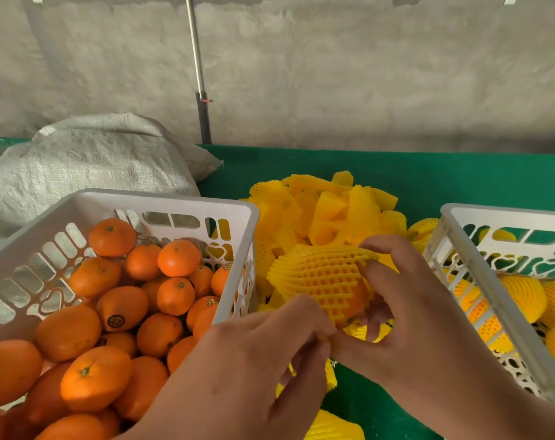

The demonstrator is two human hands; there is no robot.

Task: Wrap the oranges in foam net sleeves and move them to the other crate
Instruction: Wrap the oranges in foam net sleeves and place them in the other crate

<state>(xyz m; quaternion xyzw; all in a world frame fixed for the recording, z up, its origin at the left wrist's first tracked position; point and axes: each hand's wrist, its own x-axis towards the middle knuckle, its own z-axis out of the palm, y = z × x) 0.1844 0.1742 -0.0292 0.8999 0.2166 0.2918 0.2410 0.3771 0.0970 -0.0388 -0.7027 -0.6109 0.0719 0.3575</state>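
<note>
Both hands meet just below the middle of the view, working one orange point(355, 298) that sits inside a stretched yellow foam net sleeve point(320, 277). The left hand point(257, 354), coming up from six o'clock, has its fingers curled and pinches the sleeve's lower edge. The right hand point(409, 315), entering from five o'clock, curls round the fruit from the three o'clock side, fingertips hooked into the mesh at the top and thumb tucked under it. The orange skin shows through the net's open diamonds; the sleeve covers most of it, its far end flaring free toward ten o'clock.

Behind the hands, at twelve o'clock from them, lies a loose pile of empty sleeves point(327, 214) on the green table cover point(428, 173), with a few more strays under the wrists at six o'clock.

At nine o'clock stands a white slotted plastic crate point(174, 201), heaped with bare oranges point(120, 309). Some carry a small round dark sticker point(115, 321); its print is too small to read. At three o'clock, partly cut off by the frame, stands a second white crate point(479, 271) holding wrapped oranges point(520, 300) in yellow netting. Heart-shaped cut-outs run along the walls of both crates.

Past the left crate, at ten o'clock, slumps a woven white sack point(89, 157). A thin metal pole point(196, 68) rises at twelve o'clock against a rough grey wall point(365, 74).
</note>
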